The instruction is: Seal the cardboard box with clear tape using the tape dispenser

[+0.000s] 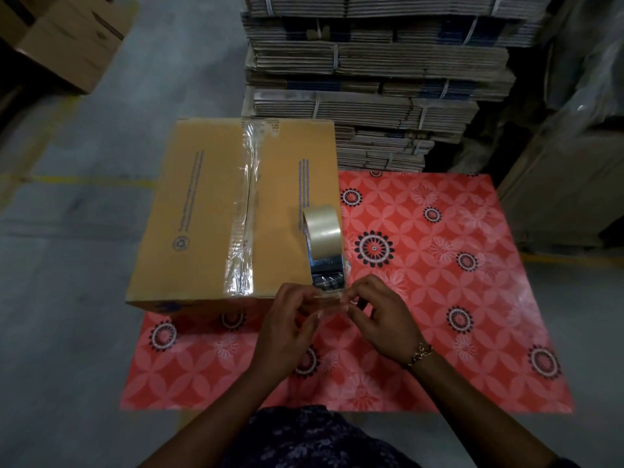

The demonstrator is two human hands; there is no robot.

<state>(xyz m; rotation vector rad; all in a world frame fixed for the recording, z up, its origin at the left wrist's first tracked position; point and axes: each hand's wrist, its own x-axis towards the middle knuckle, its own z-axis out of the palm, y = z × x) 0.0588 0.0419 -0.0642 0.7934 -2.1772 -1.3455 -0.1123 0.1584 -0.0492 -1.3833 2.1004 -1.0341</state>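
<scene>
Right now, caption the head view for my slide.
Both hands, left hand and right hand, pinch tape at the tape dispenser resting on the taped cardboard box.

Both hands, left hand (287, 319) and right hand (378, 319), pinch clear tape (329, 300) at the tape dispenser (326, 251) beside the taped cardboard box (202, 214).

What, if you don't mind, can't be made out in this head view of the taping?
- Tape end: clear and hidden between the left hand and right hand.
- Tape dispenser handle: covered by the roll and fingers.
- Cardboard box print: too small to read.
- Box front: foreshortened.
</scene>
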